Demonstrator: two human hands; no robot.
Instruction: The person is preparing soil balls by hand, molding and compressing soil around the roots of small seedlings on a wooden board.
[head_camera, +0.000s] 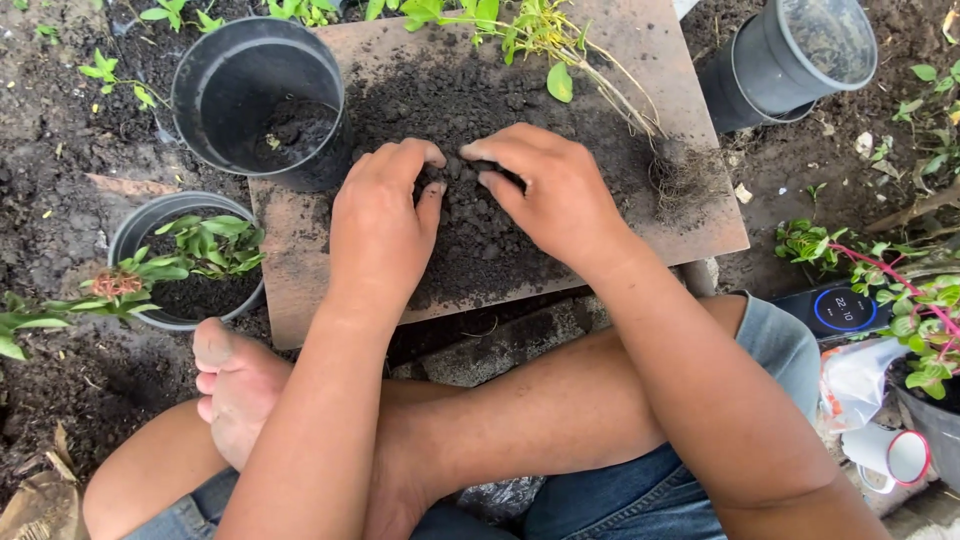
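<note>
A heap of dark soil (450, 110) lies on a brown flat board (690, 215). My left hand (380, 225) and my right hand (555, 190) both rest palm-down on the heap, fingertips meeting and curled into the soil. A black plastic pot (260, 100) with a little soil inside stands on the board's far left corner, just beyond my left hand. An uprooted plant (560, 60) with bare roots lies across the board's far right side, past my right hand.
A second pot (195, 265) holding a leafy plant sits on the ground left of the board. Grey pots (790, 55) lie at the top right. A phone (835, 310), potted plant (925, 330) and white bag are at the right. My crossed legs and bare foot (235, 385) are below.
</note>
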